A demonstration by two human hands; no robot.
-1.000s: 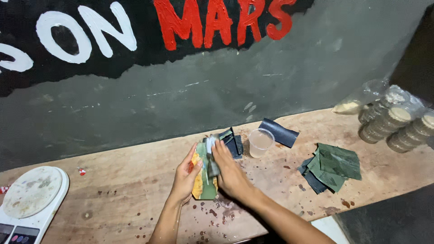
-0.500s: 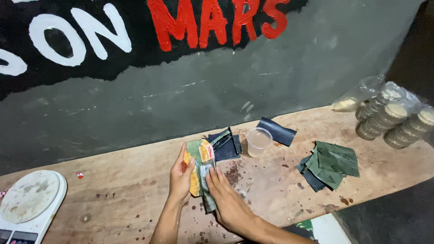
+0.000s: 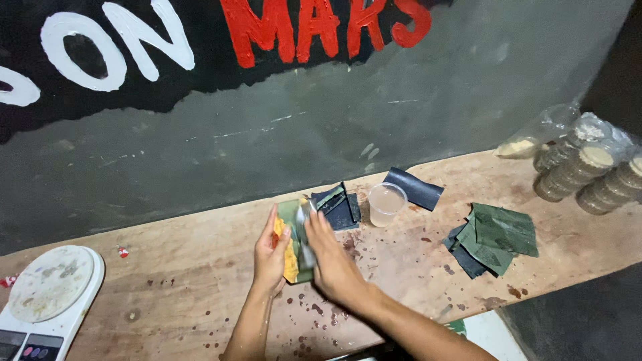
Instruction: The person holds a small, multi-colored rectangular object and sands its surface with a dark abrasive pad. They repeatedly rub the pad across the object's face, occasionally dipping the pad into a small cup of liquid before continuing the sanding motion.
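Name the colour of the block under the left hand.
Yellow-orange block, under the left hand; head view.

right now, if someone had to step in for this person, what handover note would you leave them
Left hand: holds a yellow-orange block against a green sheet, just above the wooden bench.
Right hand: closed around a slim metal piece, pressed against the block and sheet; what it is cannot be told.
Nearby: dark folded sheets behind the hands, a clear plastic cup of cloudy liquid to their right, a pile of green and dark sheets further right, stacked round tubs at the far right, a white scale at the far left.
Done: cannot tell from this view.
Left: the metal piece is in hand, the sheet pile untouched.
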